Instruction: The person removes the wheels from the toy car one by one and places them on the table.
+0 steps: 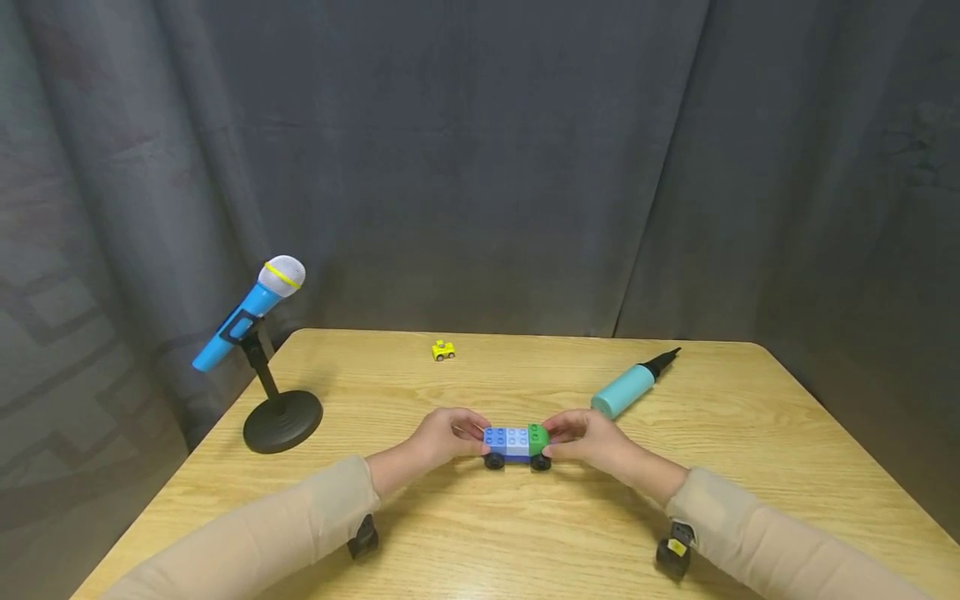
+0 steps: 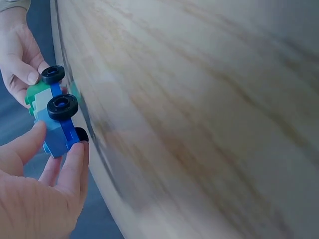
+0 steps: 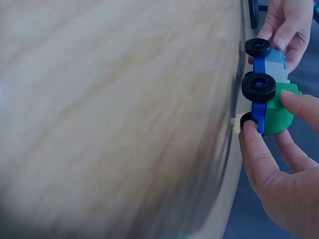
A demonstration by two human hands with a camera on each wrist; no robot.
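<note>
A toy car of blocks [image 1: 517, 442] with black wheels is held between both hands near the middle of the table. Its blocks are blue, pale blue and green on a dark blue base. The left hand [image 1: 448, 437] pinches the blue end; in the left wrist view that hand [image 2: 47, 189] has its thumb on the blue block [image 2: 52, 132] and fingertips by the base. The right hand [image 1: 592, 437] grips the green end, and in the right wrist view this hand [image 3: 289, 174] has its thumb on the green block [image 3: 278, 114] and fingers at a wheel and the base.
A blue toy microphone [image 1: 247, 315] leans on a black stand [image 1: 282, 421] at the table's left. One small yellow car [image 1: 443, 351] sits near the back edge. Behind the right hand lies a teal pump [image 1: 624, 392] with a black nozzle. Dark curtains [image 1: 465, 167] hang behind the wooden table [image 1: 517, 533].
</note>
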